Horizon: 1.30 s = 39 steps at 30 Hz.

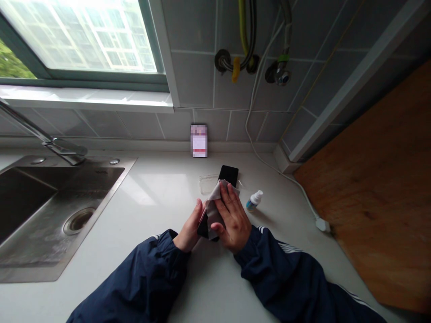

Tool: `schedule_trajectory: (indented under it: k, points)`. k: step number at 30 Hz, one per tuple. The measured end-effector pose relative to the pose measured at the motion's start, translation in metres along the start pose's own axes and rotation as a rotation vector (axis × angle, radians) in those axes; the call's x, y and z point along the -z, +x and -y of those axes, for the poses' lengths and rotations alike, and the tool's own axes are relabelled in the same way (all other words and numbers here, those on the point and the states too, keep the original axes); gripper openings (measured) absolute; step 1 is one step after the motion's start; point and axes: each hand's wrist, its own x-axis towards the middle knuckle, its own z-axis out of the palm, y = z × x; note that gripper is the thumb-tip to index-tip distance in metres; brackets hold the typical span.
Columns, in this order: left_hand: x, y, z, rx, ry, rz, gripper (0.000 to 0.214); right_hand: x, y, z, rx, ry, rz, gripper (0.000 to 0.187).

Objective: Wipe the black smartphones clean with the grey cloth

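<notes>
A black phone (228, 174) is held over the white counter (161, 193), its far end sticking out past my fingers. My left hand (190, 229) grips the phone's near end from the left side. My right hand (232, 217) lies on top of the phone with a grey cloth (213, 207) pressed under its fingers against the screen. Both arms wear dark blue sleeves with white stripes. A clear phone case (208, 183) lies on the counter just behind the phone.
A small spray bottle (253, 200) lies right of my hands. A steel sink (50, 215) with a tap (63, 149) fills the left. A small card (199, 140) leans on the tiled wall. A white cable (296, 184) runs to a plug by a wooden board (377, 188).
</notes>
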Motion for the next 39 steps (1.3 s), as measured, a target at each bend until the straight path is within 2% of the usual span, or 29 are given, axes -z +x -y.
schedule_trajectory:
  k: [7, 15, 19, 23, 28, 33, 39]
  points:
    - [-0.002, 0.002, -0.001, -0.003, 0.064, 0.039, 0.061, 0.0, 0.002, -0.005, -0.025, -0.01, -0.03, 0.078]
    - [-0.003, -0.002, 0.0, 0.187, 0.139, 0.06, 0.071, -0.001, 0.001, -0.008, -0.094, -0.016, -0.057, 0.08]
    - [-0.004, -0.002, 0.002, 0.107, 0.126, 0.066, 0.063, 0.002, 0.002, -0.004, -0.085, -0.015, -0.078, 0.08]
    - [0.0, -0.001, 0.006, 0.055, 0.105, -0.002, 0.057, 0.0, 0.001, 0.004, -0.064, -0.001, -0.065, 0.082]
    - [0.005, -0.001, 0.009, 0.055, -0.047, -0.095, 0.055, -0.006, -0.006, 0.015, -0.015, 0.02, -0.004, 0.084]
    - [-0.001, -0.002, 0.001, 0.109, -0.162, -0.133, 0.066, -0.004, -0.009, 0.024, 0.038, 0.018, 0.119, 0.089]
    - [-0.001, -0.003, -0.008, 0.054, -0.135, -0.193, 0.077, 0.003, -0.007, 0.03, 0.118, 0.033, 0.259, 0.089]
